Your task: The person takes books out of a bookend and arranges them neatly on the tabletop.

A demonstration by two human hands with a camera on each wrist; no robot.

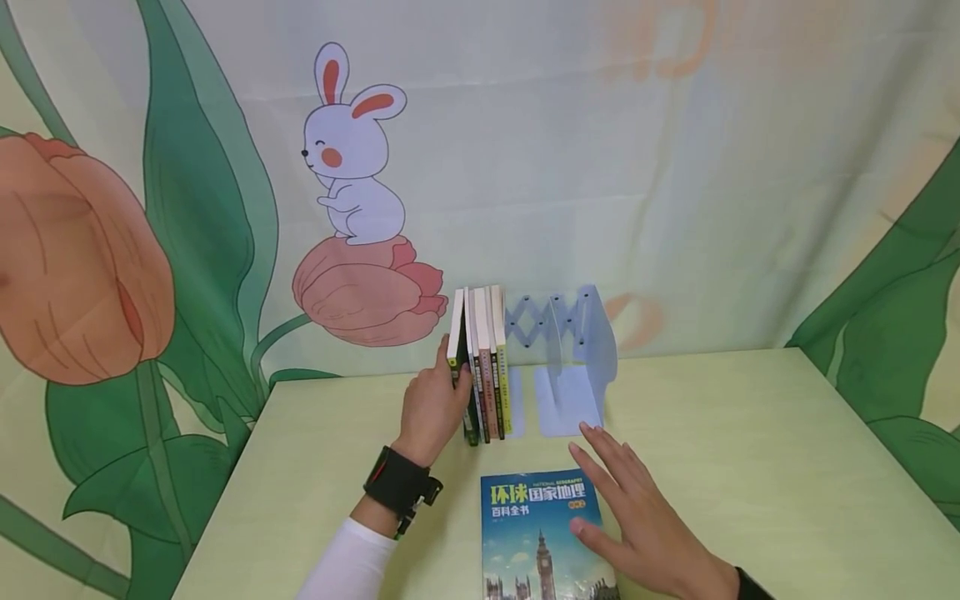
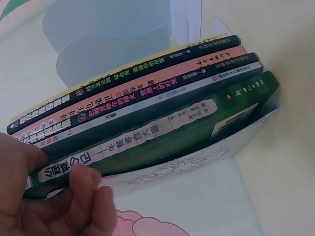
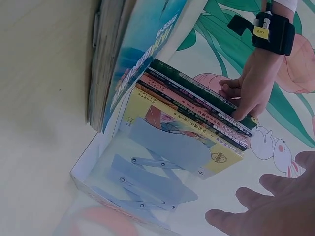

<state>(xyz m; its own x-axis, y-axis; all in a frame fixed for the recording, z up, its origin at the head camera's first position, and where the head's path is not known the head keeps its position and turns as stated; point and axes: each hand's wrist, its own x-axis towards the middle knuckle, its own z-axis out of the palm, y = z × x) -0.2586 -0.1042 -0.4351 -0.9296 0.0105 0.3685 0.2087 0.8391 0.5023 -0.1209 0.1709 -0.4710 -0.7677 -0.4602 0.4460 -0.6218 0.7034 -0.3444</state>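
Note:
Several thin books (image 1: 487, 367) stand upright in a row at the left part of a pale blue expandable bookend (image 1: 600, 350). My left hand (image 1: 435, 408) pinches the green-spined book (image 2: 162, 132) at the row's left end, thumb on one side and curled fingers at the other. That book leans slightly, with a narrow gap at its top beside the others. A blue geography book (image 1: 536, 521) with a clock tower on its cover lies flat on the table in front. Above its right edge hovers my right hand (image 1: 652, 517), fingers spread and holding nothing.
The table (image 1: 720, 433) is pale yellow-green and meets a printed fabric backdrop (image 1: 525, 167) behind the bookend. A crossed lattice (image 1: 527, 321) links the bookend's upright plates. A black wrist device (image 1: 401, 483) sits on my left wrist.

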